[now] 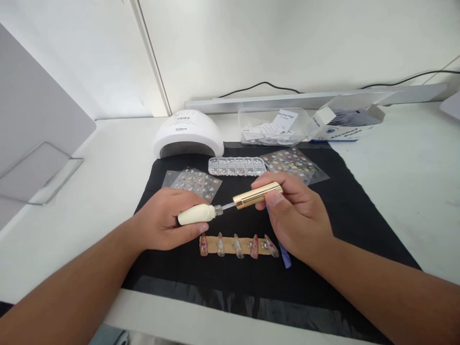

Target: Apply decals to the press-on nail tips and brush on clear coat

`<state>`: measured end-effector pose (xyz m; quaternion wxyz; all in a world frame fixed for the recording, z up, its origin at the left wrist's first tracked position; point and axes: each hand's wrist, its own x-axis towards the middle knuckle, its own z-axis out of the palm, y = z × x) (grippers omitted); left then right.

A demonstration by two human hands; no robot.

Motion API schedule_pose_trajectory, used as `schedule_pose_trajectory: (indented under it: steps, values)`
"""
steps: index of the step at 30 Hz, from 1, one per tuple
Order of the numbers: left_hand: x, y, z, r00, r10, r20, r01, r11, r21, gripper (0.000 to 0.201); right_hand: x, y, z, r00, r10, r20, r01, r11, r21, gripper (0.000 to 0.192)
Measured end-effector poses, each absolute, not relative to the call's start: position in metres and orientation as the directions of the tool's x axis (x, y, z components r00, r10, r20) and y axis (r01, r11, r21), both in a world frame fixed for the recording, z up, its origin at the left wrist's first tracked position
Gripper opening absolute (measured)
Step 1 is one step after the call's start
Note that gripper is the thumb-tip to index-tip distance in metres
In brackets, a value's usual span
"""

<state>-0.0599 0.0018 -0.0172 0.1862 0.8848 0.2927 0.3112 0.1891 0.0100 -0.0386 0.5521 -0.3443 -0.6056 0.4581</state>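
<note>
My left hand [172, 218] is closed round a cream-coloured nail polish bottle [196, 214], tilted so its clear neck points right. In my right hand [294, 211] I grip the ribbed gold brush cap [257, 194] between thumb and fingers. Its pale brush stem spans the gap to the bottle's neck, the tip seeming to be at or just inside the opening. Below lies a tan strip [211, 245] bearing several decorated false nails [237, 247] in a row. A purple-blue stick [285, 256] is partly hidden under my right hand.
A white nail lamp [189, 132] stands at the back left of the black mat [172, 273]. Behind my hands lie a divided rhinestone case [237, 166] and sticker sheets [298, 163]. A clear tub [244, 124] of alcohol pads and an open box [339, 133] stand at the back.
</note>
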Motion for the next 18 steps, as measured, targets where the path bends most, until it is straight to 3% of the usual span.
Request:
schedule_pose_trajectory:
  steps: [4,8,13,18]
  values:
    - [-0.0573,0.0013,-0.0162,0.659,0.618,0.429,0.376,-0.764,0.524,0.008,0.1919,0.0109,-0.0345,-0.321,0.860,0.397,0.068,0.439,-0.896,0.015]
    - [-0.0573,0.0010,-0.0163,0.674,0.610,0.417,0.366,-0.766,0.529,0.007,0.1930,0.0127,-0.0303,-0.415,0.816,0.402,0.086,0.475,-0.876,0.008]
    - [-0.0600,0.0014,-0.0157,0.660,0.624,0.418,0.382,-0.758,0.529,0.008,0.1938,0.0136,-0.0340,-0.318,0.867,0.382,0.006,0.405,-0.914,0.016]
    - [-0.0630,0.0031,-0.0153,0.644,0.604,0.469,0.386,-0.787,0.482,0.008,0.1947,0.0179,-0.0318,-0.130,0.941,0.311,-0.240,0.274,-0.931,0.021]
